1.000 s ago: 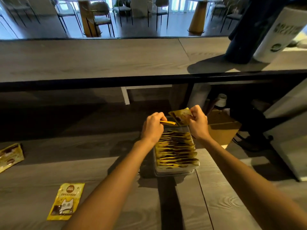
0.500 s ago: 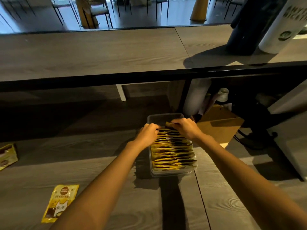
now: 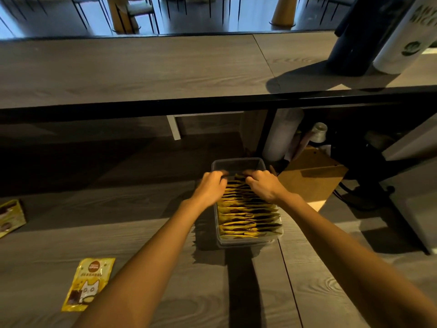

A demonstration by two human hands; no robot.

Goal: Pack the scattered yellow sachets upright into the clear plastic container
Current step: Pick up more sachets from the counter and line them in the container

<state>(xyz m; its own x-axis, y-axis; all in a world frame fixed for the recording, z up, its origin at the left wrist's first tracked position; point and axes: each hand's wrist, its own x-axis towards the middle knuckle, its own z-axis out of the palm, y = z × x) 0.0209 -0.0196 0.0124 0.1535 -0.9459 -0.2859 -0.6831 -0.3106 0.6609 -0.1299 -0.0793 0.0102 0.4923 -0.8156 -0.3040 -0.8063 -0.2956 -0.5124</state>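
Arms reach out from the bottom of the view over a grey wooden table (image 3: 319, 280). Closest of all, well to the left of the left hand and much nearer than it, a yellow sachet (image 3: 88, 284) with a white cat on it lies flat on the table. Farther on, a clear plastic container (image 3: 238, 165) sits on the table, under and between the two hands. The packed sachets (image 3: 248, 216) stand upright in it in a tight row that runs from the near wall up to the hands. The left hand (image 3: 210, 185) and the right hand (image 3: 264, 185) are side by side, close together, over the far end of that row. The fingers of both are curled down onto the tops of the farthest sachets. The fingertips are blurry, so I cannot tell if they pinch a sachet or just press on it. Past the fingers, the last bit of the container has nothing in it. A second yellow sachet (image 3: 10, 217) lies flat far to the left of the left hand, at the edge of the view. Just to the right of the right hand is a brown cardboard box (image 3: 312, 176). Beyond both hands a high counter (image 3: 142, 67) crosses the view, with a dark tube (image 3: 350, 43) and a white tube (image 3: 402, 43) on its right end. Chairs (image 3: 139, 10) stand farthest away.
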